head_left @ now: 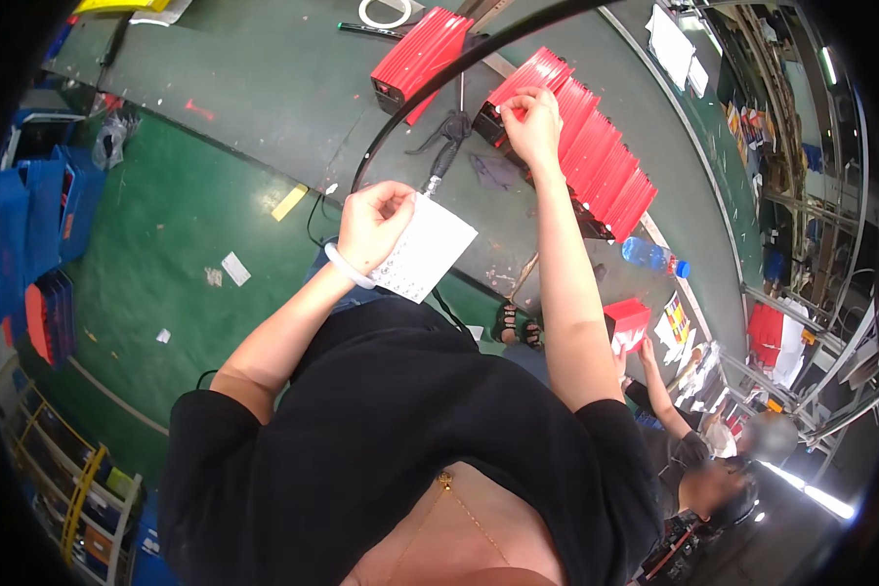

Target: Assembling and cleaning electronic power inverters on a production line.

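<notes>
With my left hand (379, 223) I am pinching a square white paper sheet covered in small dark marks (428, 249) by its upper corner, thumb against curled fingers; the sheet is hanging tilted in front of my body, near the edge of the dark green counter (293, 109). My right hand (530, 119) is reaching over the counter to the far-left end of a row of bright red, ribbed metal boxes with black end panels (601, 151). Its thumb and fingers are drawing together in front of the black end of one box, beside a small white dot (499, 110); I cannot tell whether they are gripping anything.

The row is standing side by side, running down toward the right, and a clear plastic bottle with a blue cap (645, 254) is lying just beyond its lower end. Another red ribbed box with a black end (422, 61) is resting apart, up and to the left. Between it and my left hand, a black trigger-handled tool (449, 139) is lying near a crumpled dark grey cloth (495, 172). At the lower right, a co-worker is holding a red box (627, 325) in both hands.
</notes>
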A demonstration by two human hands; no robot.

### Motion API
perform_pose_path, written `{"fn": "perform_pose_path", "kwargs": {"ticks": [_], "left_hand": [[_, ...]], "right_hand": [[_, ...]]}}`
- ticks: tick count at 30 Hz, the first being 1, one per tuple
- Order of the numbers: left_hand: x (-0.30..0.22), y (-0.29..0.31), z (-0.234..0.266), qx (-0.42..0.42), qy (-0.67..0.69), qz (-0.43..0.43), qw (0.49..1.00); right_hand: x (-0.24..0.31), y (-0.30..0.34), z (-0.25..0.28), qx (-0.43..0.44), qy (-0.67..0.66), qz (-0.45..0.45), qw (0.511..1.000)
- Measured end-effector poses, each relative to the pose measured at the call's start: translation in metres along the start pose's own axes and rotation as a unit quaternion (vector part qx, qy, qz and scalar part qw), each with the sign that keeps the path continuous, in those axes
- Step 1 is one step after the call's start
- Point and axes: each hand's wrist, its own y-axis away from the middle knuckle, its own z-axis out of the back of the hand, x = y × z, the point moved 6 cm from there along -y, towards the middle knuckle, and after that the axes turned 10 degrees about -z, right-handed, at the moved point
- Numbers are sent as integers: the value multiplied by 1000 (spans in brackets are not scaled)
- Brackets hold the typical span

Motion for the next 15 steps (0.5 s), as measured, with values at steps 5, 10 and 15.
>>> {"fn": "perform_pose_path", "kwargs": {"ticks": [5, 10, 15], "left_hand": [[-2, 0, -4, -8, 34, -8, 999], [-2, -2, -4, -9, 36, -4, 999], [-3, -3, -2, -5, 34, -1, 999]], "right_hand": [[2, 1, -1, -9, 6, -11, 1000], [3, 1, -2, -22, 21, -10, 999], [5, 2, -1, -34, 3, -7, 999]]}}
